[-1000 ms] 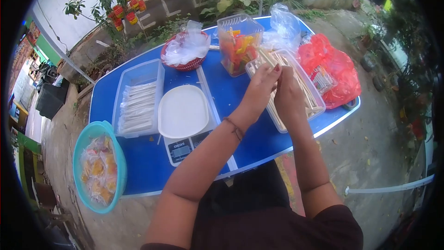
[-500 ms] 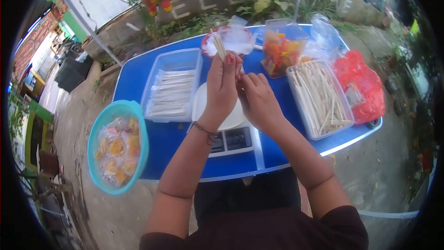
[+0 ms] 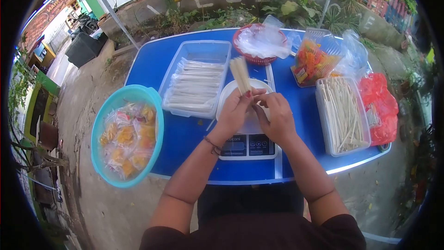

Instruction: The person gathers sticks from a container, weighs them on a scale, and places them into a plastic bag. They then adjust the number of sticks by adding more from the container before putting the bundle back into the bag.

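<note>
My left hand (image 3: pixel 235 113) is closed round the lower part of a bundle of pale sticks (image 3: pixel 240 75), which points up and away from me. Close beside it, my right hand (image 3: pixel 279 116) has its fingers bent together at the bundle's lower end; whatever they pinch is too small to make out. Both hands are above a white kitchen scale (image 3: pixel 252 150) with a round white plate (image 3: pixel 227 93). Wrapped sticks (image 3: pixel 196 85) lie in a clear tub (image 3: pixel 222 49) to the left. Loose sticks (image 3: pixel 341 113) fill another clear box (image 3: pixel 365 131) to the right.
A turquoise basin (image 3: pixel 97 146) of bagged yellow snacks stands at the left. Behind my hands is a red basket (image 3: pixel 263 60) with clear plastic bags. A container of orange and red packets (image 3: pixel 311 62) and a red plastic bag (image 3: pixel 383 111) are at the right of the blue table (image 3: pixel 185 157).
Both hands have come lower and nearer to me over the scale, with the stick bundle still in the left. The camera view has shifted, so the table items appear farther right.
</note>
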Available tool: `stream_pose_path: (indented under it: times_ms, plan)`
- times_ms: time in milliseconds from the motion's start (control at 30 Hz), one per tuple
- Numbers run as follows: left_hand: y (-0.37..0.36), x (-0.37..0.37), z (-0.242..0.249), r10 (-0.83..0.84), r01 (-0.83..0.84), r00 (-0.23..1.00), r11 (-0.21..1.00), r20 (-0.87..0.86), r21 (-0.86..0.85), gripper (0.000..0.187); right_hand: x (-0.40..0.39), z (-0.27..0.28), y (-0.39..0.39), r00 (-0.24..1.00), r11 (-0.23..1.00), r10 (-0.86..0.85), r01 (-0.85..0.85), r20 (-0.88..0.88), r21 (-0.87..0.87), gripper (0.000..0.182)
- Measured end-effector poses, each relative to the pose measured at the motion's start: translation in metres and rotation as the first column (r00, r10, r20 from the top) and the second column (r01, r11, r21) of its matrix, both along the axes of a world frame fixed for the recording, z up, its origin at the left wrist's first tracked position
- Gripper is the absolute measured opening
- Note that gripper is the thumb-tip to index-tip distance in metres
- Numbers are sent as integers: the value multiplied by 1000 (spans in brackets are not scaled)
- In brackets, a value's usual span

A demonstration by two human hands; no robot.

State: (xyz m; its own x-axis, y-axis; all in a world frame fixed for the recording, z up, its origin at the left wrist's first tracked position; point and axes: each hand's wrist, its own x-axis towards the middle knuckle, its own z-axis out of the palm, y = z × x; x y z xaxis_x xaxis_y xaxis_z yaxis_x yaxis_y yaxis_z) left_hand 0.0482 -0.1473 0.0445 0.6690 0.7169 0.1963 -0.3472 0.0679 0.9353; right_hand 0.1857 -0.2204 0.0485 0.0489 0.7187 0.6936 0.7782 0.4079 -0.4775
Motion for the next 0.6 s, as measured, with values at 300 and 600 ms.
stream_pose_path:
  times_ms: [300,600]
  plan:
    - [10,-21,11,22,89,981,835,194,-543,18,-2,-6,-4,989,999,32,-36,-142,-22,24]
    - [-3,-21,15,-54,100,994,818,97,-566,21,-4,6,-9,999,999,-8,11,54,-47,17]
